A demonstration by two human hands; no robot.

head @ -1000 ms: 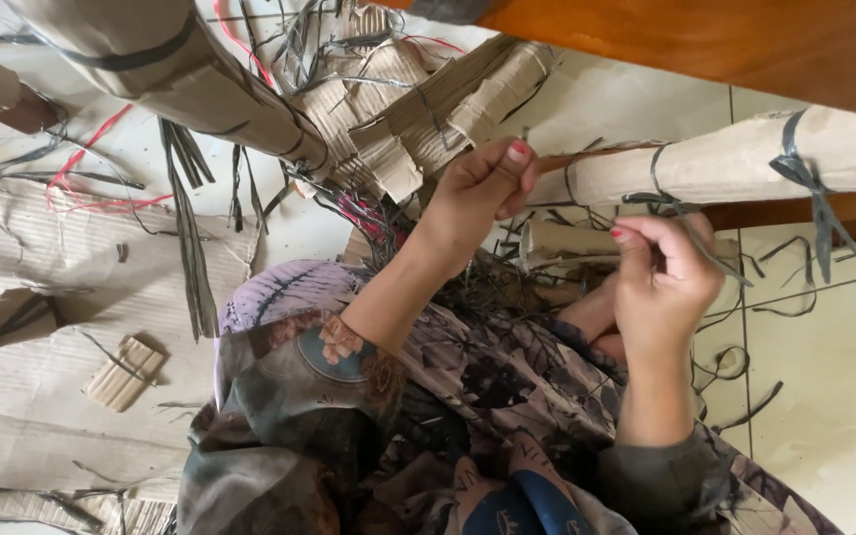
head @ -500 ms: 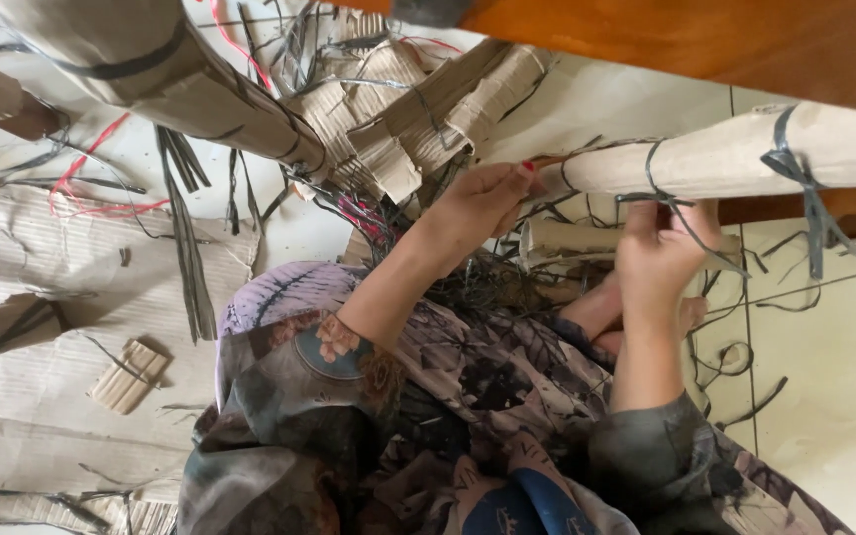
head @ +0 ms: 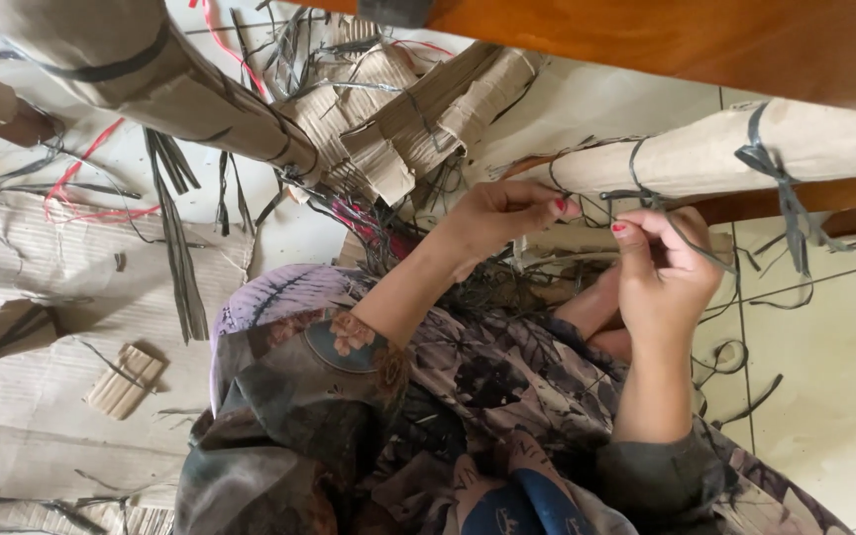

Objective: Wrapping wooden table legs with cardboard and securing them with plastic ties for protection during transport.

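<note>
A rolled tube of brown corrugated cardboard (head: 745, 154) lies across the upper right, bound by dark plastic strapping (head: 646, 193). My left hand (head: 497, 218) pinches the strap at the roll's left end, fingers closed on it. My right hand (head: 661, 277) is closed on the same strap just below the roll, pulling a strand toward me. A second dark tie (head: 780, 183) is knotted further right on the roll. My lap in patterned cloth (head: 448, 396) sits under both forearms.
Another strapped cardboard roll (head: 141, 69) lies at the upper left, with folded cardboard scraps (head: 408, 119) between the rolls. Loose dark straps (head: 175, 238) and red string (head: 81, 188) litter flat cardboard sheets (head: 42, 277). An orange wooden edge (head: 695, 45) runs along the top. Tiled floor (head: 824, 396) at right.
Both hands have shifted along the strap on the right roll: the left hand moved up to the roll's end, and the right hand rose, then drew the strand back down.
</note>
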